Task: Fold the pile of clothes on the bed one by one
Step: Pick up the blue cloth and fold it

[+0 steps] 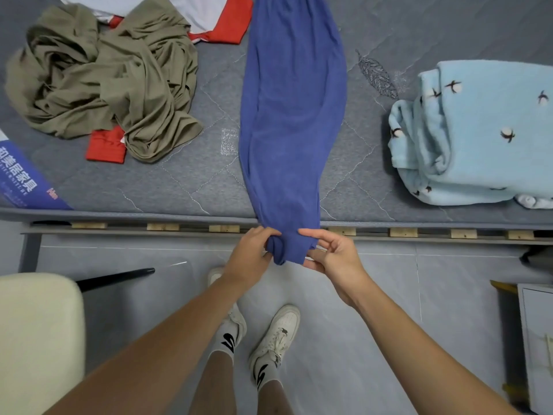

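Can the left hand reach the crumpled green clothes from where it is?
Probably yes. The left hand grips the blue garment at the bed's edge, so it must let go first. Only bare mattress lies between it and the olive-green clothes; it may need a lean.

We stand at the near edge of the bed [191, 187], our shoes [278, 333] on the floor [389, 310]. A long garment [293, 109] lies across the bed from twelve o'clock to six, its near end hanging past the edge between our left hand [251, 256] and right hand [335, 259]. At ten o'clock a crumpled garment [104, 82] lies on another garment [224, 22]. At two o'clock rests a folded blanket [478, 136]. A chair [39, 339] stands at eight o'clock, a cabinet [535, 339] at four.
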Available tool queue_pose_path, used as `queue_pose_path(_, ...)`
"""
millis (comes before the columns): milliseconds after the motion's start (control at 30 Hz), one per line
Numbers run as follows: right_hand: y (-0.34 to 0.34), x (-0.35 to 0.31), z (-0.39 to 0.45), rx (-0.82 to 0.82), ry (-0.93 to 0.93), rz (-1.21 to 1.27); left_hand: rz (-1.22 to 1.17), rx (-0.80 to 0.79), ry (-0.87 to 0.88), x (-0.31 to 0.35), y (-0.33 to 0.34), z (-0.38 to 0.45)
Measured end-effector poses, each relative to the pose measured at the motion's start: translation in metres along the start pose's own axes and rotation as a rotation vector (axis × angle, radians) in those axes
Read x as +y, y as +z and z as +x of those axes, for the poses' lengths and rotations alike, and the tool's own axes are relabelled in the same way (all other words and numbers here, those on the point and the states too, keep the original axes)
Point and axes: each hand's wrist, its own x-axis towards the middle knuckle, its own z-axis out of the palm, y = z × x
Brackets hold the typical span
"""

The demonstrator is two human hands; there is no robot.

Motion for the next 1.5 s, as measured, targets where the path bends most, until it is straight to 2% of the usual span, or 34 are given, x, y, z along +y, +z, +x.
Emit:
queue_pose_path(133, -0.002, -0.003, 0.002, 0.099, -0.066, -0.084, 0.071, 0.126, -0.002, 0.005, -0.002, -0.006)
queue_pose_path(333, -0.006, -0.023, 0.007, 0.192, -0.287, -0.346, 0.043, 0.264, 0.098, 0.027, -0.039, -0.004)
queue_pose_path(400, -0.005, -0.038, 0.006, 0.225, -0.398, -0.451, 0.048, 0.264, 0.134, 0.038, -0.056, 0.003)
queue_pose_path(500, -0.003, -0.07, 0.014, 0.209, -0.473, -0.502, -0.023, 0.24, 0.083, 0.055, -0.078, 0.025)
queue_pose_path(667, 0.0, -0.127, 0.061, 0.186, -0.427, -0.443, -0.374, 0.174, -0.122, 0.091, -0.104, 0.087)
queue_pose_path(867, 0.007, -0.186, 0.143, 0.204, -0.517, -0.454, -0.524, 0.224, -0.17, 0.084, -0.12, 0.184)
queue_pose_path(1000, 0.017, -0.214, 0.201, 0.185, -0.475, -0.438, -0.577, 0.084, -0.214, 0.076, -0.139, 0.247)
queue_pose_path(1167, 0.031, -0.241, 0.268, 0.185, -0.496, -0.46, -0.462, 0.111, -0.16, 0.049, -0.164, 0.33)
queue_pose_path(1333, 0.026, -0.273, 0.328, 0.273, -0.497, -0.543, -0.343, 0.144, -0.095, 0.044, -0.179, 0.405)
queue_pose_path(1500, 0.024, -0.332, 0.402, 0.262, -0.536, -0.644, -0.185, 0.187, -0.019, 0.043, -0.203, 0.49)
